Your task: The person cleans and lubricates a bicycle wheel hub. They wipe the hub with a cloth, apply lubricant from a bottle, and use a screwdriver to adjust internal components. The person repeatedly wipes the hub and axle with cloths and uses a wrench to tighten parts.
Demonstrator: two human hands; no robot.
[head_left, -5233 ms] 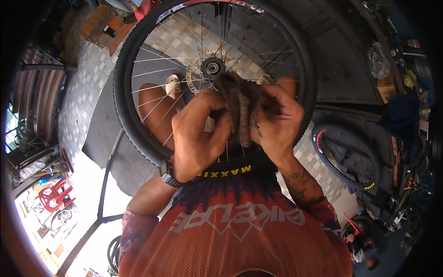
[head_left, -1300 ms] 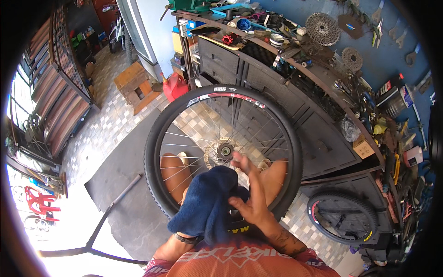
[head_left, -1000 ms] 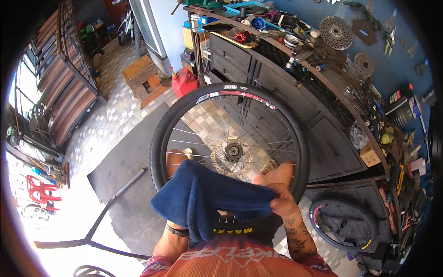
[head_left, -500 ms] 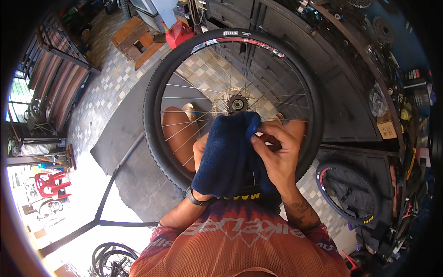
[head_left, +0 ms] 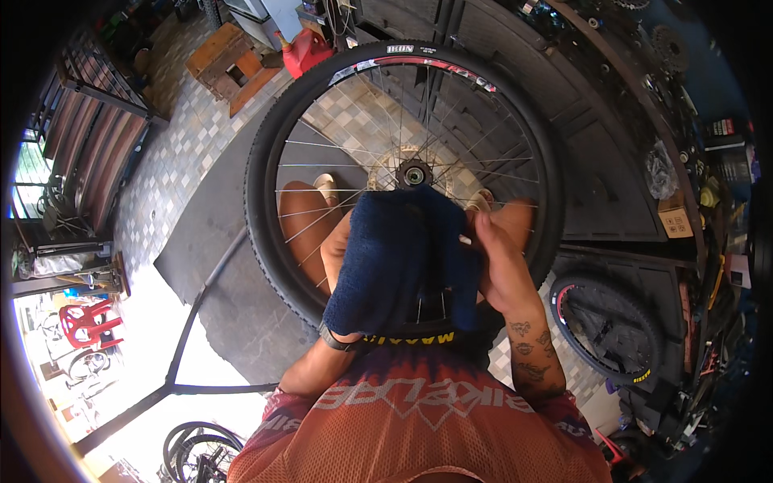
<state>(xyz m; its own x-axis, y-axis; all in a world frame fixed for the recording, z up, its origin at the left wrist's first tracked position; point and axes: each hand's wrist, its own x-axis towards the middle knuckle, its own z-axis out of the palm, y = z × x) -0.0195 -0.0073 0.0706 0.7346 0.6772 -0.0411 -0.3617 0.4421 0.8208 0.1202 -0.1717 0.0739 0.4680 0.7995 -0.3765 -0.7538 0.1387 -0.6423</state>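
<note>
The left hand [head_left: 335,245] is under the dark blue cloth [head_left: 378,262], with its outer side showing at the cloth's left edge; the fingers are covered, so I cannot tell how far they close. The right hand [head_left: 506,266] is at the cloth's right edge, thumb pointing far, the other fingers mostly hidden; whether they grip the fabric I cannot tell. The cloth hangs in folds between the two, over the near half of a wheel [head_left: 412,163], just on the near side of its hub [head_left: 415,175]. The wheel has a black tyre [head_left: 266,161] and thin spokes, and both shins [head_left: 302,213] show through it. Its near edge is close to the orange shirt [head_left: 419,427]. A watch [head_left: 336,343] circles the left wrist.

To the left, a black mat [head_left: 201,213] lies on the tiled floor [head_left: 157,165]. At far left are a wooden stool [head_left: 225,63] and, just right of it, a red can [head_left: 306,54]. Dark cabinets [head_left: 612,193] line the right, with a smaller-looking second wheel [head_left: 605,328] and a box [head_left: 675,219] there. A red chair [head_left: 87,324] shows at near left, in bright light
</note>
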